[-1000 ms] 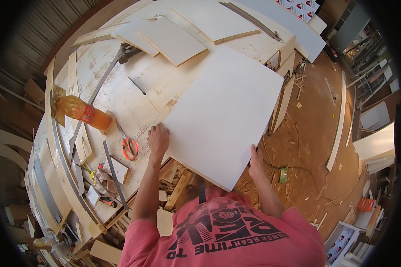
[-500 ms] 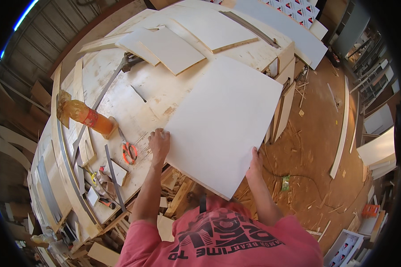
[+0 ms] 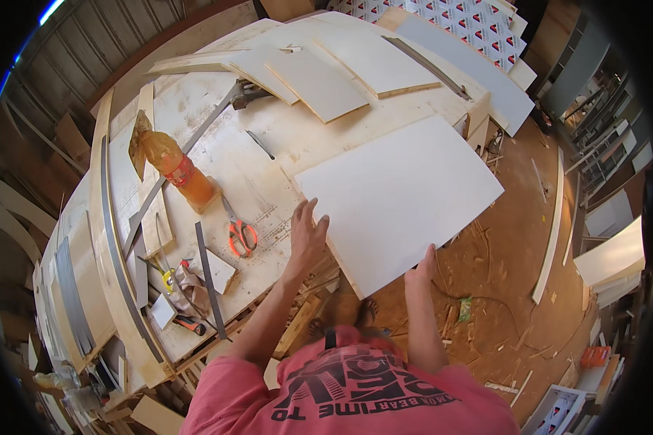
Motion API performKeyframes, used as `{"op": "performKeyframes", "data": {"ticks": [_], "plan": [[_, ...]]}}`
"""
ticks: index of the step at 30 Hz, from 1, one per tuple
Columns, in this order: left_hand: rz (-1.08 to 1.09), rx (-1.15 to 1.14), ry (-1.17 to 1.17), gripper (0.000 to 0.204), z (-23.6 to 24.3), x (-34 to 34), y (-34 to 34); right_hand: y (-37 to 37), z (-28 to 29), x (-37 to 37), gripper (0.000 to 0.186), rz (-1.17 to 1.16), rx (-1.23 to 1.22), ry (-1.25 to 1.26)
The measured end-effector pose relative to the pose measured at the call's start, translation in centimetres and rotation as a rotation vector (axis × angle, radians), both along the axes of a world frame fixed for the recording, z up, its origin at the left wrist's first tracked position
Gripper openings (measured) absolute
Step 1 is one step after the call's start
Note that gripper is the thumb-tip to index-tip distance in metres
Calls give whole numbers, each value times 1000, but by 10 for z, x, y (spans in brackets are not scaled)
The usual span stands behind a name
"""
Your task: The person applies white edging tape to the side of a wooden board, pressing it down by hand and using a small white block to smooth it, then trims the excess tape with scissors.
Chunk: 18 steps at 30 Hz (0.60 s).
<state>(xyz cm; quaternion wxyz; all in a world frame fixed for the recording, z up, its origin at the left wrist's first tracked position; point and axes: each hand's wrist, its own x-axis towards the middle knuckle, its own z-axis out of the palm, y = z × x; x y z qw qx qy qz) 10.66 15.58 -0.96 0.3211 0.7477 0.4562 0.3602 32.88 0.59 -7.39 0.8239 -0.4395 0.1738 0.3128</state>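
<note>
A white board [image 3: 406, 199] with a pale raw edge lies partly on the workbench [image 3: 268, 188], its near right part jutting past the bench. My right hand [image 3: 421, 270] grips the near edge, thumb on top and the other fingers hidden beneath. At the board's left edge is my left hand [image 3: 310, 235], open, its fingers apart; whether they touch the edge I cannot tell. Left of that hand lie scissors [image 3: 242, 238] with orange handles. Beyond them an orange-filled bottle [image 3: 183, 177] leans on the bench.
Smaller white panels [image 3: 323, 87] and a larger panel [image 3: 377, 61] lie farther back. A dark strip [image 3: 210, 283], a utility knife [image 3: 190, 325] and a hammer-like tool [image 3: 248, 94] are on the bench. Wood scraps litter the brown floor [image 3: 515, 290] at right.
The white board has turned clockwise, its near corner shifting left and its right corner swinging nearer. My left hand has loosened, fingers spreading. My right hand stays on the near edge.
</note>
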Motion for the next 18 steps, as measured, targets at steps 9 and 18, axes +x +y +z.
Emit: {"op": "performKeyframes", "data": {"ticks": [9, 18], "plan": [[-175, -1257, -410, 53, -41, -32, -137, 39, -39, -26, 41, 255, -45, 56], [67, -1204, -897, 55, -77, 21, -112, -1, -23, -4, 43, 899, -163, -179]]}}
